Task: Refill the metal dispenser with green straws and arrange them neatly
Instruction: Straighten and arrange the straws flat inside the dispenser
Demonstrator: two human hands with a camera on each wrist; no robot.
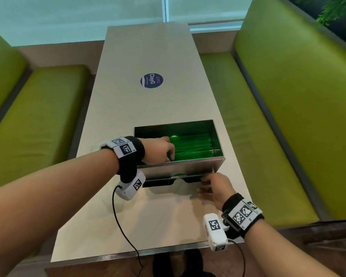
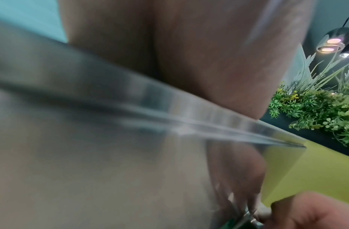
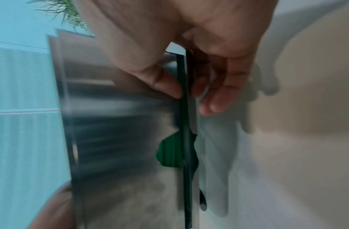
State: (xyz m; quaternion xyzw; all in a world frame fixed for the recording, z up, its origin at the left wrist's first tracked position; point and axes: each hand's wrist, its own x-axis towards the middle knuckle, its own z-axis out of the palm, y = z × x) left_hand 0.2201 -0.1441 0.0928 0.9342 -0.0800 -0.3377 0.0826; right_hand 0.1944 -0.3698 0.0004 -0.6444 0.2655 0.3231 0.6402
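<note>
Head view: straws already in the box, tidying under way.

The metal dispenser sits open-topped on the near right part of the table, with green straws lying lengthwise inside; I judge the refill mostly done and the levelling left. My left hand reaches into the bin, fingers curled down onto the straws' near ends, though whether it grips any I cannot tell. My right hand is at the front tray, thumb and fingers pinching its edge, as the right wrist view confirms. The left wrist view is blurred metal; the bin's left inner part is hidden.
</note>
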